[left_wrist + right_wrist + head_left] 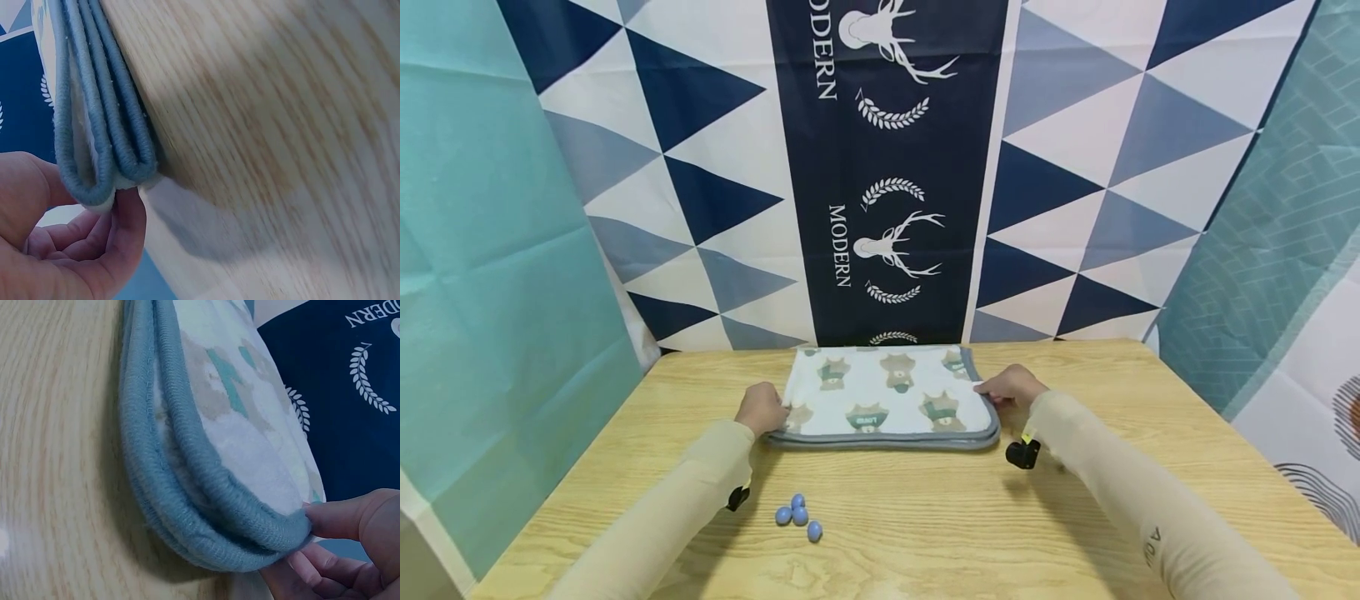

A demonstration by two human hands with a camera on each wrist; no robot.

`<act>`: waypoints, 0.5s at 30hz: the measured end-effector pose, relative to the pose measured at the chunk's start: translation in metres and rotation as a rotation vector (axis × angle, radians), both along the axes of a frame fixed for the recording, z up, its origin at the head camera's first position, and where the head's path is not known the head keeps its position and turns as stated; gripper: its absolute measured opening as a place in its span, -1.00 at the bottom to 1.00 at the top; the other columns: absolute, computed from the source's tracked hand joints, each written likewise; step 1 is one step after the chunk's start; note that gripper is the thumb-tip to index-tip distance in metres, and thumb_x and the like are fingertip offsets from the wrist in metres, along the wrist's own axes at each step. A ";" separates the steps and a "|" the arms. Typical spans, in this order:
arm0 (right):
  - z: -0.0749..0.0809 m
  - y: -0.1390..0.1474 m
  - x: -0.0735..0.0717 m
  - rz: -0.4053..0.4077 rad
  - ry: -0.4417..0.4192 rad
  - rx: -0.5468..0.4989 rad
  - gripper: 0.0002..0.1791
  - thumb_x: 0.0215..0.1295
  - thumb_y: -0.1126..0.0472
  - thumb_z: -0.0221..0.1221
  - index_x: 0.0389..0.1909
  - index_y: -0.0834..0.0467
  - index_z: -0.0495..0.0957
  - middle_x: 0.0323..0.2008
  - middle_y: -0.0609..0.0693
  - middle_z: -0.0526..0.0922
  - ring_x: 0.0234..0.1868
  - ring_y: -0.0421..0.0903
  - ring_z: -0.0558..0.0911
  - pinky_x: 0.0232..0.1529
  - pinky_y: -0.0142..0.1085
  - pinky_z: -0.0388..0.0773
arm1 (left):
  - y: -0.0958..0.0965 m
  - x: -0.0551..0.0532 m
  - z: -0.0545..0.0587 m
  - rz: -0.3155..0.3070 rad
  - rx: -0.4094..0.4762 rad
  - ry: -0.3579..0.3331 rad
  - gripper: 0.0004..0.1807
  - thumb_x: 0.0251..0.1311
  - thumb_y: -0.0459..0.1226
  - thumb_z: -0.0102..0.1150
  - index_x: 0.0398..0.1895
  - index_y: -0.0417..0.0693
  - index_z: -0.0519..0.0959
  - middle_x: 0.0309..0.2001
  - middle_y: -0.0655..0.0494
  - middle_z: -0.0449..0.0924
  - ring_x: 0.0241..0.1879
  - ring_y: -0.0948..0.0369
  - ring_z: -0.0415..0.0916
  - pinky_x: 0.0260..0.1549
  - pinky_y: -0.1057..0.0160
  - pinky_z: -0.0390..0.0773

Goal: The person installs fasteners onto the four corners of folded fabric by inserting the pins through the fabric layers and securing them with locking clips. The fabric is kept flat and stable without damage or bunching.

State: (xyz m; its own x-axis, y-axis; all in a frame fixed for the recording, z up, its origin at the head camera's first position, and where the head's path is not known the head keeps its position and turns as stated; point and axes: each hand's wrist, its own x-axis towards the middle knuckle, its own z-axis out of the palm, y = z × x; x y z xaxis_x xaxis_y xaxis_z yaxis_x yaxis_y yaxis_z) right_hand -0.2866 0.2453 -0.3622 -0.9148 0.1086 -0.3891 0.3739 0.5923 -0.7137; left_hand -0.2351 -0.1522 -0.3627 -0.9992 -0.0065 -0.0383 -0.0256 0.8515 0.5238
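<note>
A folded white blanket [891,392] with bear prints and grey-blue edging lies at the far side of the table. My left hand [762,408] grips its left end. In the left wrist view the layers of blue edging [103,119] stack up, with the fingers [128,228] curled under the fold. At the right side, my right hand [1013,385] pinches the blanket's edge. The right wrist view shows the thumb [340,519] on the top layer near the rounded corner, while other fingers curl below it.
Several small blue egg-shaped pieces [800,516] lie on the wooden table [910,525], nearer to me and left of the middle. A patterned curtain [895,167] hangs right behind the table's far edge. Teal sheets [497,275] hang at the sides.
</note>
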 end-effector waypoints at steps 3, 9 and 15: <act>-0.001 0.003 0.003 0.000 0.010 0.008 -0.80 0.18 0.19 0.28 -0.50 0.19 0.50 -0.73 -0.15 0.40 -0.63 -0.28 0.42 -0.51 -0.45 0.43 | 0.002 0.000 -0.001 -0.007 0.001 -0.002 -0.39 0.17 -0.40 0.19 -0.94 0.06 0.11 -0.87 0.27 -0.05 -0.78 0.34 -0.10 -0.62 0.38 0.25; 0.000 0.006 0.005 0.001 0.020 -0.001 -0.78 0.17 0.20 0.29 -0.54 0.19 0.49 -0.76 -0.15 0.38 -0.65 -0.28 0.40 -0.55 -0.45 0.38 | 0.005 0.002 -0.002 0.002 0.005 -0.004 -0.41 0.15 -0.42 0.18 -0.93 0.04 0.12 -0.86 0.26 -0.05 -0.78 0.32 -0.10 -0.65 0.38 0.22; -0.001 0.008 0.006 -0.007 0.023 -0.014 -0.74 0.17 0.19 0.30 -0.60 0.14 0.45 -0.77 -0.16 0.37 -0.66 -0.29 0.38 -0.57 -0.46 0.35 | 0.005 0.003 -0.002 0.001 -0.003 -0.015 -0.42 0.14 -0.42 0.17 -0.92 0.04 0.14 -0.86 0.27 -0.03 -0.78 0.34 -0.06 -0.70 0.42 0.16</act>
State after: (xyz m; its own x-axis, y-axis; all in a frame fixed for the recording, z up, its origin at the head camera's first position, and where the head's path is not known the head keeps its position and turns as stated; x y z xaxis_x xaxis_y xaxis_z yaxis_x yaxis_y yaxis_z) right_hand -0.2806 0.2528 -0.3630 -0.9226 0.1099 -0.3698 0.3617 0.5797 -0.7301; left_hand -0.2324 -0.1468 -0.3648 -0.9986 -0.0080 -0.0531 -0.0345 0.8531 0.5206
